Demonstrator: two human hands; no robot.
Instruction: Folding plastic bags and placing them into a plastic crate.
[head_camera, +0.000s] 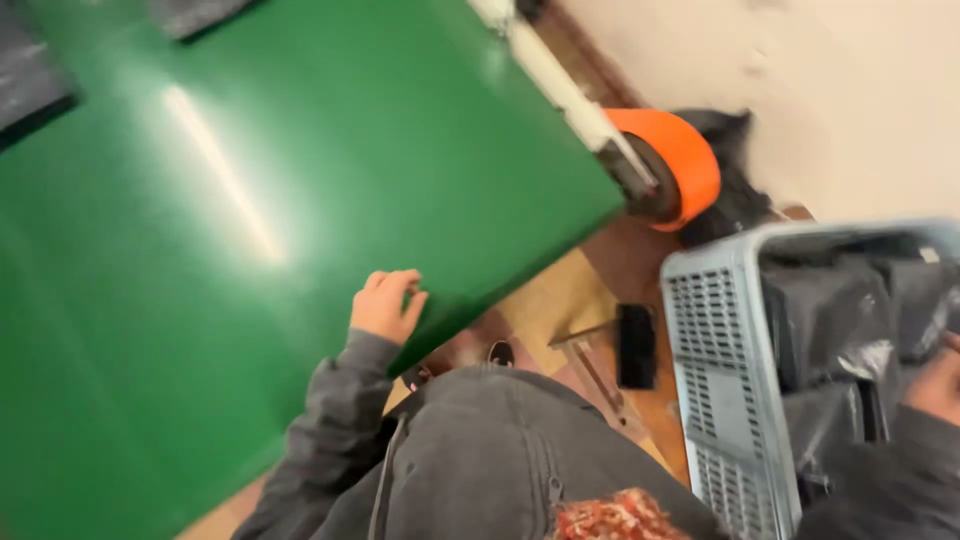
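Note:
My left hand (386, 305) rests with curled fingers on the near edge of a shiny green table surface (200, 220), holding nothing. My right hand (938, 385) shows only partly at the right edge, reaching into a grey slotted plastic crate (722, 380). The crate is filled with dark plastic bags (840, 320). Whether the right hand grips a bag is hidden. I wear a grey hooded top (480, 450).
An orange roller (680, 160) sits at the end of the green surface beside a white frame rail (560, 85). Dark bags (30, 80) lie at the table's far left. Below is a brown floor with cardboard (560, 300) and a black object (636, 345).

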